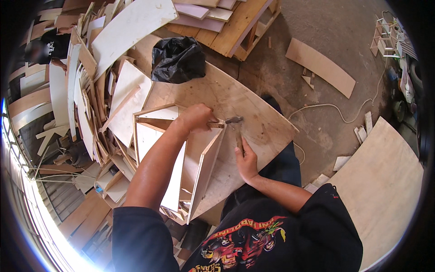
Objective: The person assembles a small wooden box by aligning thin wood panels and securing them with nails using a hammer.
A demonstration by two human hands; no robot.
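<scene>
My right hand [247, 162] is wrapped round the wooden handle of a hammer [234, 120]. The hammer's metal head is close beside the top corner of an open wooden box frame [201, 174], made of thin panels with pale faces. At that same corner my left hand [198, 119] has its fingers closed and bent over the wood. Whatever is pinched between them is too small or hidden to make out. The frame rests on a plywood-topped work table [253, 109], and my left forearm covers part of it.
A crumpled black plastic bag [177, 60] lies on the table beyond the frame. Stacked boards and offcuts [86, 95] crowd the left, where another person [45, 47] is partly visible. A large plywood sheet [380, 181] leans at right; a cable [337, 108] crosses the floor.
</scene>
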